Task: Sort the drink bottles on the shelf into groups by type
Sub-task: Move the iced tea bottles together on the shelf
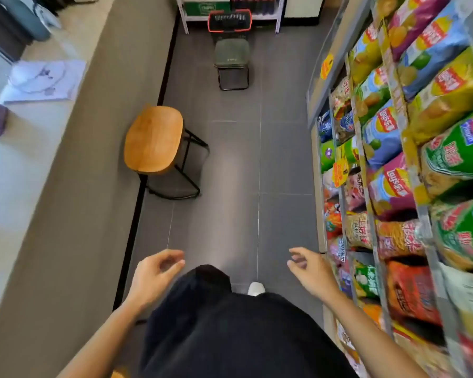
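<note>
Left hand: we see the left hand (155,276) held out low in front of the body, well nearer to us than the wooden stool (153,139), forearm bare, back of the hand up.
Right hand: the right hand (310,271) is at the same height, nearer to us and to the right of the stool, close beside the snack shelf (339,31) but not touching it.
Grip: both hands have loosely curled fingers and hold nothing.
Drink bottles: we note a row of dark bottles (253,0) with red tops on a white rack (278,20) far beyond the stool, at the end of the aisle. They are well apart from both hands, and we cannot tell their type.
Beside bottles: a green box (206,8) sits on the same rack, to their left.
Basket: a black basket (229,21) with a red rim rests on a green stool (231,54), beyond the wooden stool and in front of the rack.
Writing: "Lay's" reads on the blue chip bags (385,124) right of the stool. Other bags carry Chinese characters too blurred for us to read.
Counter: a beige counter (66,173) runs left of the stool, with a printed sheet (45,80) on it.
</note>
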A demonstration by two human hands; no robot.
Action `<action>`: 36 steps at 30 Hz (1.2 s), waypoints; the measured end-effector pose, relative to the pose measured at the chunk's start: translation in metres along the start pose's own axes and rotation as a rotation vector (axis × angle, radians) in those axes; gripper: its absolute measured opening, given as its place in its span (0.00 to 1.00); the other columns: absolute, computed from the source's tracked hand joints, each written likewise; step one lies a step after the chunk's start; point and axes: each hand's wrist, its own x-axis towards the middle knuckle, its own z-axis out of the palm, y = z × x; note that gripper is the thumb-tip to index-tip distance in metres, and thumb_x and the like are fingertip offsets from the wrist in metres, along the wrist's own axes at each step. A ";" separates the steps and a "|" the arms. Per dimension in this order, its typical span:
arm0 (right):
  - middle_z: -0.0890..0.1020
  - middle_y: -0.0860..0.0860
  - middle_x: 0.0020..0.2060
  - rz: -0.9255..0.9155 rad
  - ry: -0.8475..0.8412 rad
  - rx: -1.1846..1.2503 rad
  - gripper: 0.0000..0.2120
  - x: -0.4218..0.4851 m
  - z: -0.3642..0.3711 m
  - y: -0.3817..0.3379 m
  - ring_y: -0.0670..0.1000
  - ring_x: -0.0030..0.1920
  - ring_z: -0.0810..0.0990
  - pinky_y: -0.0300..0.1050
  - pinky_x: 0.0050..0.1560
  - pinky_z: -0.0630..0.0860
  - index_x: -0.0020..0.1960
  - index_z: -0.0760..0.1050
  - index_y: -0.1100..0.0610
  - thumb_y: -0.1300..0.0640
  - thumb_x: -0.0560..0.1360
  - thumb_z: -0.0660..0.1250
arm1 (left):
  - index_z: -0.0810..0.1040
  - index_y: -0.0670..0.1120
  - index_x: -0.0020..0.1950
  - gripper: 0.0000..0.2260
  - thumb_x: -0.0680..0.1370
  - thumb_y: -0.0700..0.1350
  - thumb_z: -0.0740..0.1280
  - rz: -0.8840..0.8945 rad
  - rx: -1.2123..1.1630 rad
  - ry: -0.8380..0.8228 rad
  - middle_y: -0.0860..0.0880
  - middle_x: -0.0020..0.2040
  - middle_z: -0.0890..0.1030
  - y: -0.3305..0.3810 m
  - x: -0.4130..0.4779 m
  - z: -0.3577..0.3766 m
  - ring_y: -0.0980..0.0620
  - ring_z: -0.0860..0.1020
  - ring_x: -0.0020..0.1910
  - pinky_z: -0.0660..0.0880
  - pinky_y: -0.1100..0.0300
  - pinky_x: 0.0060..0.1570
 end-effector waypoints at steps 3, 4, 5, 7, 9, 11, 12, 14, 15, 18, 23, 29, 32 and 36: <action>0.83 0.50 0.54 0.007 -0.001 -0.034 0.17 0.031 -0.013 -0.018 0.49 0.52 0.81 0.42 0.53 0.76 0.67 0.78 0.54 0.55 0.79 0.70 | 0.85 0.48 0.58 0.08 0.79 0.42 0.73 -0.053 -0.033 0.042 0.53 0.52 0.86 0.002 0.022 -0.007 0.54 0.84 0.54 0.78 0.52 0.63; 0.83 0.49 0.55 0.014 -0.004 -0.049 0.17 0.042 -0.019 -0.029 0.49 0.52 0.81 0.42 0.52 0.76 0.67 0.78 0.53 0.54 0.79 0.70 | 0.85 0.49 0.57 0.07 0.79 0.42 0.73 -0.074 -0.037 0.045 0.55 0.51 0.86 0.004 0.029 -0.011 0.56 0.84 0.53 0.78 0.53 0.62; 0.83 0.49 0.55 0.007 0.001 -0.048 0.17 0.053 -0.022 -0.038 0.49 0.52 0.81 0.42 0.51 0.75 0.67 0.78 0.53 0.53 0.79 0.70 | 0.85 0.50 0.56 0.07 0.79 0.42 0.73 -0.081 -0.048 0.051 0.56 0.51 0.86 0.004 0.037 -0.013 0.57 0.83 0.53 0.78 0.54 0.61; 0.83 0.48 0.55 -0.008 0.011 -0.059 0.17 0.081 -0.028 -0.057 0.49 0.52 0.82 0.43 0.51 0.76 0.66 0.78 0.52 0.52 0.79 0.70 | 0.85 0.52 0.56 0.07 0.79 0.43 0.73 -0.096 -0.058 0.057 0.57 0.50 0.86 0.004 0.061 -0.022 0.58 0.83 0.52 0.79 0.54 0.60; 0.83 0.48 0.54 -0.021 0.032 -0.071 0.17 0.112 -0.035 -0.075 0.49 0.52 0.82 0.43 0.51 0.76 0.66 0.78 0.52 0.51 0.78 0.70 | 0.85 0.53 0.55 0.08 0.79 0.43 0.74 -0.102 -0.071 0.052 0.57 0.51 0.86 0.007 0.093 -0.032 0.58 0.83 0.53 0.78 0.55 0.60; 0.83 0.48 0.54 -0.029 0.055 -0.054 0.17 0.140 -0.042 -0.092 0.49 0.51 0.82 0.42 0.51 0.76 0.66 0.78 0.52 0.53 0.78 0.71 | 0.85 0.53 0.56 0.08 0.79 0.43 0.73 -0.092 -0.089 0.041 0.57 0.51 0.86 0.014 0.128 -0.043 0.57 0.83 0.54 0.78 0.55 0.60; 0.83 0.48 0.54 -0.022 0.056 -0.045 0.18 0.153 -0.045 -0.102 0.48 0.52 0.82 0.42 0.52 0.76 0.67 0.77 0.53 0.53 0.78 0.71 | 0.85 0.52 0.57 0.08 0.79 0.43 0.73 -0.090 -0.090 0.025 0.56 0.52 0.86 0.020 0.148 -0.050 0.57 0.83 0.54 0.78 0.55 0.59; 0.83 0.48 0.54 0.011 0.047 -0.024 0.19 0.177 -0.052 -0.116 0.48 0.53 0.81 0.42 0.53 0.77 0.68 0.77 0.53 0.54 0.78 0.71 | 0.84 0.52 0.59 0.09 0.80 0.44 0.72 -0.073 -0.090 -0.008 0.56 0.53 0.86 0.034 0.187 -0.065 0.57 0.83 0.54 0.78 0.58 0.58; 0.82 0.48 0.55 0.025 0.040 -0.015 0.19 0.185 -0.055 -0.121 0.48 0.54 0.81 0.41 0.53 0.77 0.68 0.76 0.53 0.54 0.78 0.71 | 0.84 0.52 0.59 0.09 0.80 0.44 0.72 -0.050 -0.090 -0.024 0.56 0.53 0.85 0.041 0.203 -0.070 0.58 0.83 0.54 0.78 0.59 0.57; 0.82 0.48 0.56 0.072 0.064 0.008 0.19 0.217 -0.067 -0.137 0.48 0.54 0.81 0.39 0.53 0.75 0.69 0.76 0.53 0.56 0.78 0.71 | 0.83 0.50 0.61 0.10 0.80 0.44 0.72 0.000 -0.065 -0.055 0.55 0.53 0.85 0.071 0.263 -0.090 0.56 0.83 0.54 0.78 0.56 0.59; 0.82 0.51 0.53 0.150 0.139 0.069 0.17 0.269 -0.098 -0.158 0.51 0.54 0.81 0.44 0.56 0.77 0.66 0.77 0.56 0.59 0.78 0.72 | 0.84 0.47 0.61 0.10 0.80 0.44 0.71 0.052 -0.061 -0.050 0.52 0.54 0.85 0.130 0.357 -0.113 0.58 0.82 0.54 0.76 0.61 0.57; 0.81 0.48 0.52 0.185 0.147 0.116 0.17 0.365 -0.145 -0.180 0.47 0.52 0.80 0.34 0.48 0.73 0.67 0.77 0.55 0.57 0.78 0.71 | 0.83 0.48 0.60 0.08 0.81 0.44 0.71 0.046 0.004 -0.093 0.54 0.51 0.84 0.192 0.470 -0.113 0.62 0.80 0.51 0.74 0.68 0.48; 0.82 0.48 0.51 0.178 0.129 0.137 0.16 0.427 -0.177 -0.202 0.48 0.51 0.81 0.39 0.52 0.75 0.66 0.78 0.56 0.58 0.78 0.71 | 0.83 0.52 0.59 0.08 0.81 0.47 0.71 -0.009 0.062 -0.084 0.57 0.52 0.83 0.213 0.520 -0.112 0.64 0.79 0.51 0.73 0.69 0.47; 0.83 0.47 0.50 0.133 0.095 0.131 0.16 0.507 -0.221 -0.246 0.45 0.50 0.81 0.40 0.53 0.76 0.66 0.78 0.55 0.57 0.79 0.71 | 0.83 0.55 0.57 0.06 0.81 0.49 0.71 -0.122 0.079 -0.083 0.60 0.51 0.84 0.233 0.570 -0.120 0.60 0.80 0.53 0.72 0.66 0.48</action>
